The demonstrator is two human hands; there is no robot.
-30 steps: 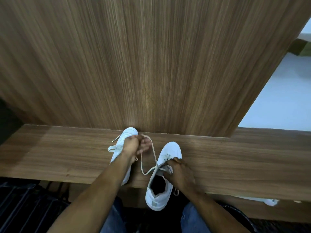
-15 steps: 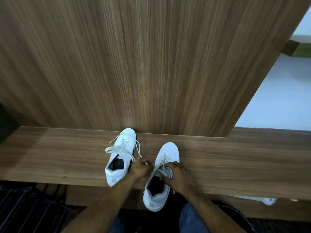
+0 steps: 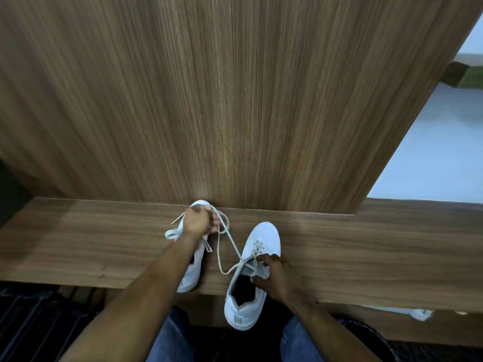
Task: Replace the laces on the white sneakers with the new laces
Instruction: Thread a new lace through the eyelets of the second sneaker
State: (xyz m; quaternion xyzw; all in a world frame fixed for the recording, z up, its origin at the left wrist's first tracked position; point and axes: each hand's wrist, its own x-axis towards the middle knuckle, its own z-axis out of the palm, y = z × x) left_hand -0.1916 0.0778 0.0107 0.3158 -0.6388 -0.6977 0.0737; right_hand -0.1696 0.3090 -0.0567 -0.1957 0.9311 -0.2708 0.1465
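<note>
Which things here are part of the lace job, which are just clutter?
In the job:
right shoe
lace, pulled by left hand
right hand, steadying the right shoe
left shoe, laces still tied

Lying about:
white object under the bench
wood panel

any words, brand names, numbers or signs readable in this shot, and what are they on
None: no readable text anywhere in the head view.
Right sneaker: grey heel patch, which looks blank; no brand visible.
Left sneaker: mostly covered by the left arm; no markings visible.
Wooden bench and back panel: plain wood grain, no labels.
</note>
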